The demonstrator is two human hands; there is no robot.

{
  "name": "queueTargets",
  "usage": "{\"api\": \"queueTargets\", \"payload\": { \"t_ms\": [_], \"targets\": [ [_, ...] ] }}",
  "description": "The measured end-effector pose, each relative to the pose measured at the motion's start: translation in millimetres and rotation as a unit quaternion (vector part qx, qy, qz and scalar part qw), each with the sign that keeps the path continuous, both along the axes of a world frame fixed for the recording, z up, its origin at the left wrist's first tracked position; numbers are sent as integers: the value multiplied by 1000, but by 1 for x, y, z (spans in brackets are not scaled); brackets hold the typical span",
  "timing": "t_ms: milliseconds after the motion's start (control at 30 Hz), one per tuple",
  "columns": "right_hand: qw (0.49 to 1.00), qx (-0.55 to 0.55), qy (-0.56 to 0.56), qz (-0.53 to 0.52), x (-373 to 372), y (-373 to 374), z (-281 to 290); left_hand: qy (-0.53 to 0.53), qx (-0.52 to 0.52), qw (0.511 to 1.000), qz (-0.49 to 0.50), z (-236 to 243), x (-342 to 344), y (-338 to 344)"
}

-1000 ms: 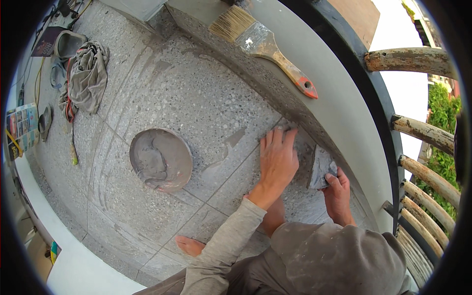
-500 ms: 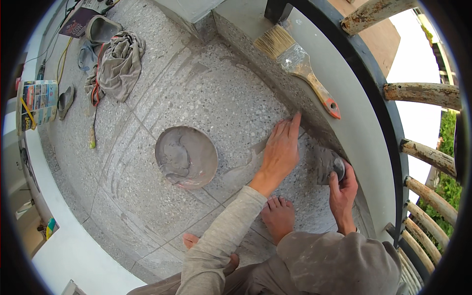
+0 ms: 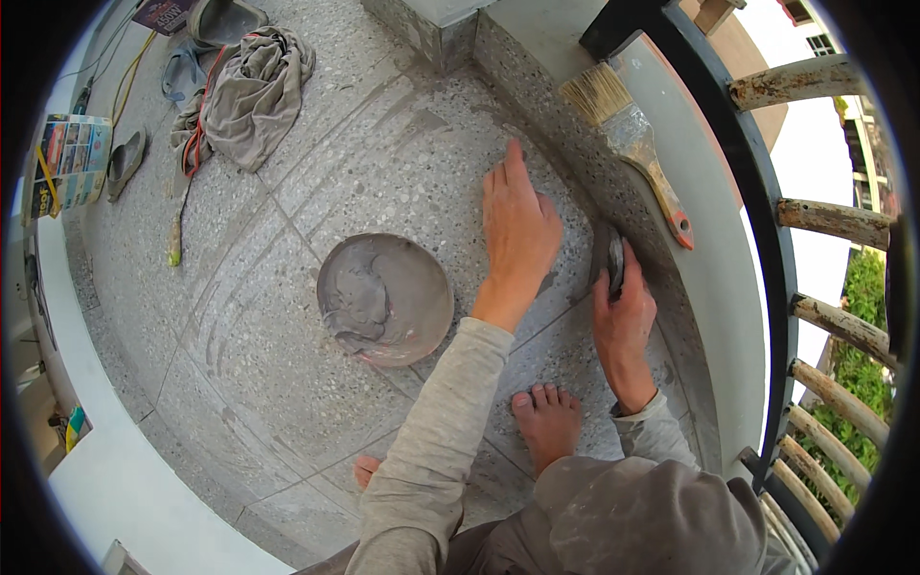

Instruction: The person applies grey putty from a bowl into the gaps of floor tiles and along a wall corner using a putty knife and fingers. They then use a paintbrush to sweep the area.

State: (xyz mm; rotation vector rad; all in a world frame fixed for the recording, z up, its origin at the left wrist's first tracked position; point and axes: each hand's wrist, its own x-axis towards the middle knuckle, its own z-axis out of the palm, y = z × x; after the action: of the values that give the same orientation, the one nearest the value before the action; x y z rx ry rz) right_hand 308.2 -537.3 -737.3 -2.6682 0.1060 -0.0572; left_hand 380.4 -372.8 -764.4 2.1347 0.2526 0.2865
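My left hand [image 3: 520, 230] hovers over or rests on the speckled floor tiles [image 3: 460, 125], right of the bowl. Its index finger is stretched out and the others are partly bent, with nothing in them. My right hand [image 3: 625, 331] grips a small grey-smeared scraper [image 3: 610, 261], seen nearly edge-on against the foot of the low speckled wall base [image 3: 599, 158]. Whether the blade touches the tile is unclear. A round bowl [image 3: 422, 297] of wet grey paste [image 3: 356, 295] sits on the floor left of my left hand.
A wide paintbrush [image 3: 637, 144] lies on the ledge [image 3: 714, 249] below a black rail with rusty bars [image 3: 834, 220]. At the far left are a crumpled grey cloth [image 3: 257, 91], sandals [image 3: 125, 165] and a printed bucket [image 3: 72, 163]. My bare foot [image 3: 548, 422] stands close by.
My left hand has moved away from the wall base, farther over the tiles. My right hand has moved forward and left with the scraper, turning it edge-on. The view has shifted slightly.
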Motion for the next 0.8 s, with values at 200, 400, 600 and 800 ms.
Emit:
{"api": "queueTargets", "payload": {
  "t_ms": [200, 400, 600, 800],
  "targets": [
    [991, -39, -88, 94, 41, 45, -11, 13, -134, 984, 114, 12, -25, 30],
    [989, -29, -104, 105, 80, 81, -17, 10, -235, 962, 140, 37, -44, 50],
    [958, 90, -109, 251, 104, 111, -14, -56, -282, 938, 191, 58, -47, 58],
    [956, 238, 38, 170, 33, 78, 17, -37, -250, 944, 211, 52, -55, 62]
  ]
}}
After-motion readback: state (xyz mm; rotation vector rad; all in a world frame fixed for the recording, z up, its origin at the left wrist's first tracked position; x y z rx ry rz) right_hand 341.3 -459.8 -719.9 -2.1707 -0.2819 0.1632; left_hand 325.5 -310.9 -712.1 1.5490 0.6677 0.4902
